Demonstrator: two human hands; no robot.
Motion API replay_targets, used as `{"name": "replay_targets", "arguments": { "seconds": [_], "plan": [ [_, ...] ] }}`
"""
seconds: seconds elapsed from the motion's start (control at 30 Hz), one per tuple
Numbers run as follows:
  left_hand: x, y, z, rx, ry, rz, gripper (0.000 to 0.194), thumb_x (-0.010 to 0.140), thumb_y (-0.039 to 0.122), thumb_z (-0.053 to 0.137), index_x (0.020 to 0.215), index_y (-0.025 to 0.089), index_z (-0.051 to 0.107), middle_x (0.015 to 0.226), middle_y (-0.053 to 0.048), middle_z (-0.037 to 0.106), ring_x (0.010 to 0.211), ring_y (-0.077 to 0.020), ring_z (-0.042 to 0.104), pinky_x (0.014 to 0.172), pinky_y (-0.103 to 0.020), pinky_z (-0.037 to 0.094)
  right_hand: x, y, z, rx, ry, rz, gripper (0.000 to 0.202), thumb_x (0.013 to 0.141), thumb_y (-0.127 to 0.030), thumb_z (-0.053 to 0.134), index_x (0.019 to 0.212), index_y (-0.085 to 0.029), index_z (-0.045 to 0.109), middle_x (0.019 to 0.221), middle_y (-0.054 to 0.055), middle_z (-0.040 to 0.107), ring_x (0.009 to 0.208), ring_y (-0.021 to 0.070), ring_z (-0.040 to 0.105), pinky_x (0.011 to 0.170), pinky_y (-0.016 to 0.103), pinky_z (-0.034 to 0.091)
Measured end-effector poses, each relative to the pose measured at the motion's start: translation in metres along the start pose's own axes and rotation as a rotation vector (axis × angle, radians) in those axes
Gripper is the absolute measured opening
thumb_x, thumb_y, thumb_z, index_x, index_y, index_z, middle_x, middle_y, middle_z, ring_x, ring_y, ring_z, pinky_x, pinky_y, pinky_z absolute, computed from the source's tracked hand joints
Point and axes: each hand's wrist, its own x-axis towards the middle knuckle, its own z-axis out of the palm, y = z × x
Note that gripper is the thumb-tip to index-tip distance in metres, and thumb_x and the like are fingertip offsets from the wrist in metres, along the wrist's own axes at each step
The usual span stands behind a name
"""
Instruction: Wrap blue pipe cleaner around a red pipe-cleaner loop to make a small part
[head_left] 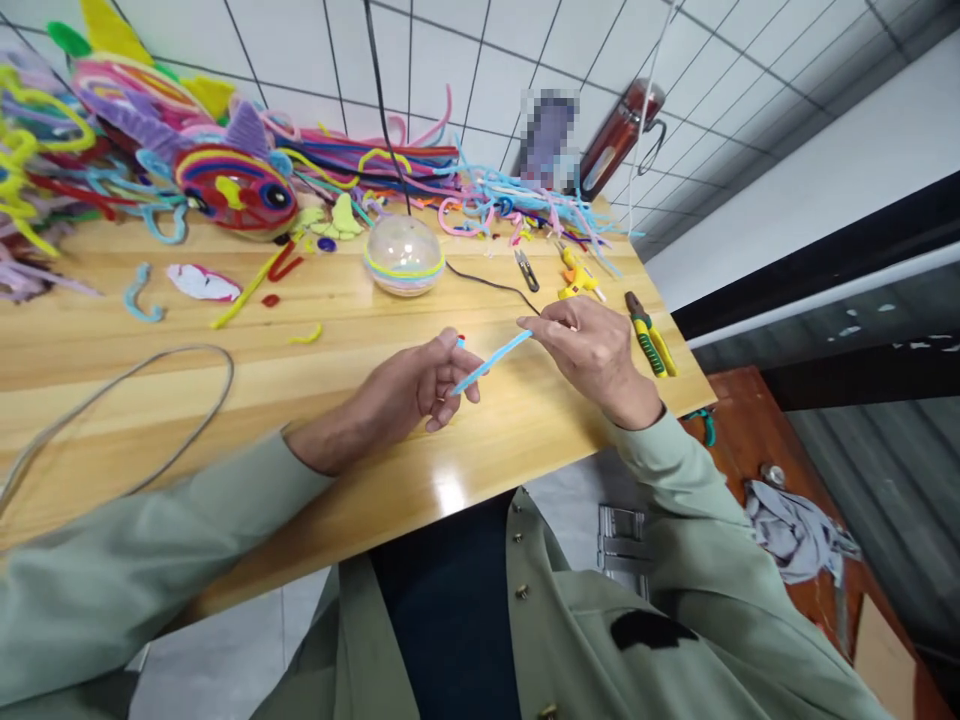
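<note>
A short light-blue pipe cleaner (493,362) slants across the gap between my hands. My right hand (592,350) pinches its upper right end between thumb and fingers. Its lower left end lies at the fingers of my left hand (420,385), whose thumb is up and fingers are loosely curled. A tiny red-and-blue piece shows at the left thumb tip, too small to name. Behind the hands sits a clear round ball (405,255) with yellow, blue and pink bands round its lower half.
A colourful fish-like figure (236,190) and heaps of pipe cleaners (375,160) line the wall. Snips (527,270), a yellow glue gun (577,277) and pliers (651,335) lie at the right. A grey cable (217,350) loops at left; a red flask (619,140) stands behind.
</note>
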Motion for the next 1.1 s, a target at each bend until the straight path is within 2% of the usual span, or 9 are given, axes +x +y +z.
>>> {"name": "replay_targets", "arguments": {
  "seconds": [0.2, 0.37, 0.5, 0.6, 0.67, 0.8, 0.93, 1.0, 1.1],
  "plan": [
    [0.0, -0.003, -0.002, -0.009, -0.001, -0.045, 0.04, 0.087, 0.054, 0.094, 0.092, 0.016, 0.081, 0.082, -0.006, 0.078, 0.049, -0.0077, 0.047, 0.04, -0.022, 0.037, -0.01, 0.008, 0.005, -0.054, -0.106, 0.069, 0.025, 0.119, -0.027, 0.062, 0.123, -0.032, 0.086, 0.096, 0.004, 0.077, 0.08, 0.0192, 0.063, 0.069, 0.036, 0.044],
    [0.001, -0.009, -0.003, 0.072, -0.006, -0.066, 0.033, 0.082, 0.045, 0.097, 0.092, 0.017, 0.082, 0.084, -0.007, 0.08, 0.049, -0.0074, 0.048, 0.041, -0.021, 0.037, -0.009, 0.008, 0.007, -0.053, -0.096, 0.059, 0.023, 0.119, -0.028, 0.062, 0.122, -0.034, 0.085, 0.1, 0.004, 0.078, 0.083, 0.0198, 0.064, 0.072, 0.036, 0.048],
    [0.001, -0.01, -0.001, 0.242, 0.063, 0.043, 0.03, 0.084, 0.045, 0.091, 0.084, 0.018, 0.076, 0.078, -0.003, 0.076, 0.049, -0.0079, 0.051, 0.043, -0.021, 0.039, -0.012, 0.005, 0.011, -0.003, 0.005, 0.092, 0.03, 0.119, -0.038, 0.063, 0.145, -0.033, 0.077, 0.131, 0.011, 0.081, 0.109, 0.0276, 0.077, 0.09, 0.044, 0.063],
    [0.001, -0.009, 0.001, 0.337, 0.211, 0.193, 0.03, 0.088, 0.046, 0.084, 0.082, 0.019, 0.071, 0.071, 0.001, 0.07, 0.048, -0.0082, 0.053, 0.046, -0.022, 0.043, -0.025, 0.016, 0.015, 0.02, 0.024, 0.332, 0.041, 0.118, -0.049, 0.06, 0.151, -0.028, 0.073, 0.144, 0.018, 0.077, 0.132, 0.0362, 0.075, 0.107, 0.056, 0.065],
    [0.001, -0.01, 0.001, 0.35, 0.284, 0.251, 0.03, 0.089, 0.046, 0.081, 0.082, 0.02, 0.068, 0.07, 0.002, 0.069, 0.047, -0.0085, 0.054, 0.046, -0.022, 0.044, -0.036, 0.034, 0.019, 0.014, -0.01, 0.542, 0.035, 0.117, -0.046, 0.06, 0.138, -0.024, 0.077, 0.134, 0.018, 0.081, 0.126, 0.035, 0.077, 0.107, 0.054, 0.066],
    [0.003, -0.017, -0.001, 0.369, 0.335, 0.269, 0.03, 0.091, 0.047, 0.079, 0.082, 0.022, 0.064, 0.062, 0.004, 0.063, 0.045, -0.0091, 0.051, 0.045, -0.021, 0.041, -0.057, 0.079, 0.025, -0.068, -0.213, 0.934, 0.023, 0.105, -0.033, 0.066, 0.118, -0.02, 0.08, 0.121, 0.016, 0.087, 0.109, 0.0303, 0.079, 0.105, 0.047, 0.065],
    [0.003, -0.025, -0.003, 0.373, 0.332, 0.257, 0.031, 0.091, 0.048, 0.081, 0.086, 0.022, 0.064, 0.061, 0.005, 0.061, 0.045, -0.0097, 0.051, 0.046, -0.022, 0.042, -0.076, 0.106, 0.014, -0.214, -0.288, 1.094, 0.033, 0.101, -0.032, 0.066, 0.127, -0.018, 0.08, 0.131, 0.021, 0.086, 0.12, 0.0355, 0.077, 0.112, 0.051, 0.06],
    [0.004, -0.027, -0.003, 0.365, 0.317, 0.258, 0.032, 0.092, 0.049, 0.082, 0.088, 0.022, 0.064, 0.062, 0.006, 0.061, 0.046, -0.0099, 0.051, 0.045, -0.022, 0.041, -0.09, 0.112, 0.0, -0.337, -0.312, 1.166, 0.041, 0.1, -0.033, 0.067, 0.136, -0.014, 0.078, 0.14, 0.026, 0.082, 0.13, 0.0405, 0.073, 0.117, 0.055, 0.056],
    [0.004, -0.027, -0.002, 0.351, 0.263, 0.224, 0.032, 0.091, 0.049, 0.083, 0.094, 0.023, 0.065, 0.065, 0.006, 0.064, 0.048, -0.0104, 0.052, 0.047, -0.023, 0.043, -0.117, 0.116, -0.02, -0.449, -0.447, 1.338, 0.059, 0.102, -0.039, 0.068, 0.15, -0.004, 0.07, 0.154, 0.035, 0.072, 0.141, 0.046, 0.067, 0.121, 0.058, 0.051]
  ]
}}
